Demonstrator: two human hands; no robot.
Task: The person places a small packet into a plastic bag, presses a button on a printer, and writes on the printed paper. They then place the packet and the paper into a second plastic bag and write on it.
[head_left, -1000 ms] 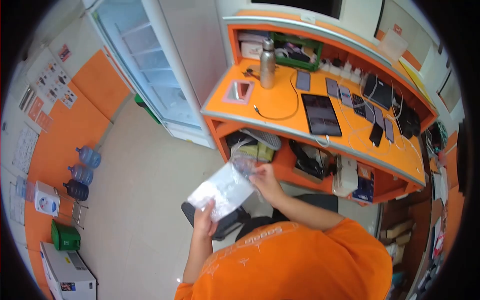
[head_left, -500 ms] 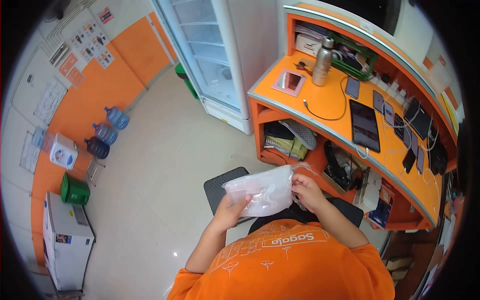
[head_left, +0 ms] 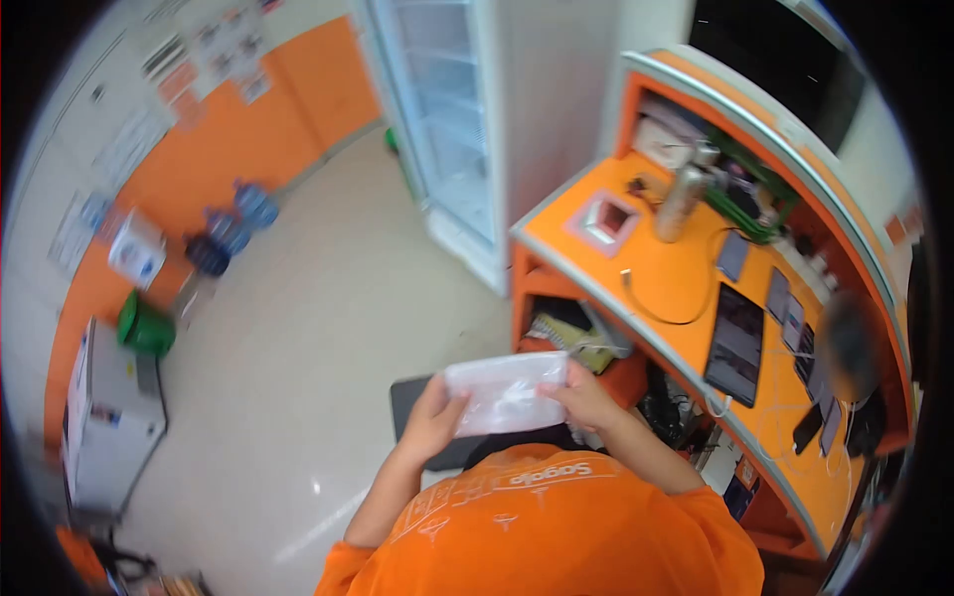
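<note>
- Plastic packet (head_left: 505, 395), whitish and shiny, lay across both my hands in front of my orange shirt (head_left: 576, 531), off to the side of the desk (head_left: 666, 278) and above the floor (head_left: 328, 298).
- My left hand (head_left: 429, 425) had its end, the fingers closed round the edge and the thumb pressed on the face.
- My right hand (head_left: 588, 402) gripped the opposite end, its thumb lying inward over the plastic; most of the fingers behind were hidden.
- What I had in hand, as I judged it, was a steady two-handed hold, the packet stretched fairly flat between my grips. What was inside, I couldn't tell.
- A next move, I reckoned, called for one firm grip before the other loosened, as the slick film looked likely to slide or crumple.
- Beneath my left side showed a dark seat (head_left: 405, 399), near the packet.
- On the desk sat a tablet (head_left: 735, 343) and a metal bottle (head_left: 680, 207), both apart from my hands.
</note>
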